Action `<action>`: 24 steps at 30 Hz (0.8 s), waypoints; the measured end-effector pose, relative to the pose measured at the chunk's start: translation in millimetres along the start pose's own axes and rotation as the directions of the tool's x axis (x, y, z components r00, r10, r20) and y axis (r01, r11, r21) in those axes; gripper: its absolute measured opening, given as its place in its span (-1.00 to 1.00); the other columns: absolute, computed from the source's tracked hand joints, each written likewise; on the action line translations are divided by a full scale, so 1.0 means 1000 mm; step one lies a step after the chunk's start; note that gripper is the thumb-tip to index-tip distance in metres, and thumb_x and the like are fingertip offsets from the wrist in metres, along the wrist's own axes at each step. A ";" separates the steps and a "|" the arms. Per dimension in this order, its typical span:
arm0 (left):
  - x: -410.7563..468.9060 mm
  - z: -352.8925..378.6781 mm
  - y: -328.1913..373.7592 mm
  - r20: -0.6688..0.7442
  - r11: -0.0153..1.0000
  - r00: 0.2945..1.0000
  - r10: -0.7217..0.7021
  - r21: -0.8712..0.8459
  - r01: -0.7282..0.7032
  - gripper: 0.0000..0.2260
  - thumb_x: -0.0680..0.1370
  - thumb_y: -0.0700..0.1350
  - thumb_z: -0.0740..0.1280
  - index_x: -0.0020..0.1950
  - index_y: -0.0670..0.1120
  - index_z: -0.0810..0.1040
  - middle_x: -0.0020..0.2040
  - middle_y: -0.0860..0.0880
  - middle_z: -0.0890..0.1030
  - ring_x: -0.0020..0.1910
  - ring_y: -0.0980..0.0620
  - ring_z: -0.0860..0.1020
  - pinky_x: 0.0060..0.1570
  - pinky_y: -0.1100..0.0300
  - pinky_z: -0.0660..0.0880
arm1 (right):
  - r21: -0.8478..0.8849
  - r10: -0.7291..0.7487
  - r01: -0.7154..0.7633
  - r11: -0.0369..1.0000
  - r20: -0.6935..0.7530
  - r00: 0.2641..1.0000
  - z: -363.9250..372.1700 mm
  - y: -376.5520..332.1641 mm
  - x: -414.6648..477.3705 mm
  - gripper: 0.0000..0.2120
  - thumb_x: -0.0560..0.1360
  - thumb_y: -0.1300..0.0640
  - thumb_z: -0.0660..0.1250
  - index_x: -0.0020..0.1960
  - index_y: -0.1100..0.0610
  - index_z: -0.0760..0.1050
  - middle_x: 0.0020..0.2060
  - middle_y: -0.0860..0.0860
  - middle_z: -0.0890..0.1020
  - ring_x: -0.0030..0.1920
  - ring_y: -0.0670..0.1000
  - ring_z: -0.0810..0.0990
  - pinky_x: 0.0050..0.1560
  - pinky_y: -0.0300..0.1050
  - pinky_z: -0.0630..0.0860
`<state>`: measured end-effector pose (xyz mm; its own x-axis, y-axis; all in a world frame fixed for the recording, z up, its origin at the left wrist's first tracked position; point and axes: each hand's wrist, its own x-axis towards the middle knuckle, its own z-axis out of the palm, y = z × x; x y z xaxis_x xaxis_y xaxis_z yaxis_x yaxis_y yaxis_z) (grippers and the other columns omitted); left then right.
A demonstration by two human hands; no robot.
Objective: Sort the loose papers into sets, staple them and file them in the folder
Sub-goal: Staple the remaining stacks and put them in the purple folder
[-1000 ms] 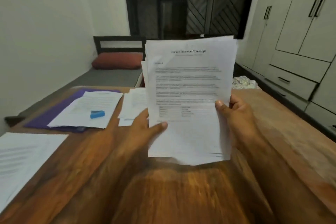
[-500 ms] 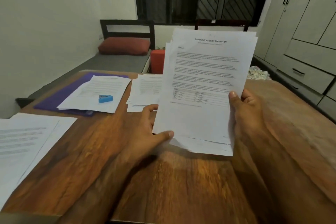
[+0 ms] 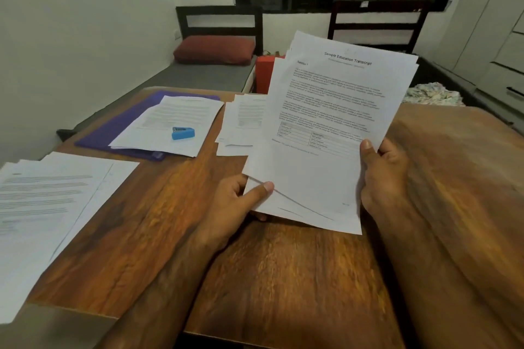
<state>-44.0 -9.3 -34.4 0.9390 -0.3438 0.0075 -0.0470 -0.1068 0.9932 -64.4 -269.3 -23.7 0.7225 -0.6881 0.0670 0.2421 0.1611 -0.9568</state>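
Note:
Both my hands hold a sheaf of printed papers [image 3: 320, 133] tilted up over the wooden table [image 3: 283, 278]; the top sheet is headed "Sample Education Transcript". My left hand [image 3: 235, 204] pinches the lower left corner, thumb on top, where the sheets fan apart. My right hand [image 3: 382, 176] grips the right edge, thumb on the front. A purple folder [image 3: 113, 130] lies at the far left with a paper set [image 3: 175, 122] on it and a small blue stapler [image 3: 183, 133] on that set. Another pile [image 3: 241, 122] lies behind the held sheaf. A third pile [image 3: 48, 207] lies at the near left.
Beyond the table's far edge stand two dark wooden chairs [image 3: 377, 25], a bench with a red cushion [image 3: 214, 49] and a red box [image 3: 263, 71]. A patterned cloth [image 3: 433, 93] lies at the far right, with white cupboards [image 3: 496, 37] behind. A wall runs along the left.
The view has tipped downward, so the sheaf sits lower and further right in frame. The sheets now fan apart more at the lower left corner under my left thumb. Both hands keep their grip.

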 end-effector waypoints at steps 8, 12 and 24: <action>0.002 0.000 -0.004 -0.079 1.000 0.996 -0.029 -0.001 0.029 -0.59 0.60 -0.27 0.41 0.36 -0.02 0.35 0.08 -0.07 0.71 -0.37 -0.07 0.67 -0.50 0.14 0.55 | 0.032 0.035 -0.036 0.999 0.042 0.999 -0.011 0.016 0.000 -0.71 0.71 0.30 0.19 0.39 0.20 0.53 0.17 0.00 0.73 0.16 0.02 0.72 0.12 -0.07 0.68; 0.005 0.001 -0.008 -0.078 1.000 0.997 0.001 0.010 -0.001 -0.56 0.61 -0.25 0.41 0.42 0.01 0.39 0.18 -0.01 0.68 -0.20 -0.11 0.71 -0.48 0.14 0.57 | 0.021 0.047 -0.048 0.999 0.050 0.998 -0.014 0.018 0.002 -0.70 0.71 0.31 0.20 0.40 0.22 0.53 0.19 0.04 0.72 0.17 0.07 0.72 0.14 -0.02 0.68; 0.051 -0.005 0.064 -0.096 0.999 0.995 0.026 0.046 -0.022 -0.73 0.57 0.11 0.41 0.10 0.43 0.39 0.12 0.30 0.59 0.08 0.14 0.63 0.08 0.14 0.63 | -0.054 0.010 0.002 0.999 0.227 0.974 0.008 -0.045 -0.011 -0.78 0.73 0.13 0.20 0.31 0.08 0.56 0.08 0.02 0.76 0.02 0.11 0.77 -0.05 0.09 0.71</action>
<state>2.7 -28.9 30.0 0.9657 -0.2557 0.0447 -0.0833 -0.1422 0.9863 -77.7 -263.3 20.4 0.8531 -0.5078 0.1194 0.2081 0.1214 -0.9705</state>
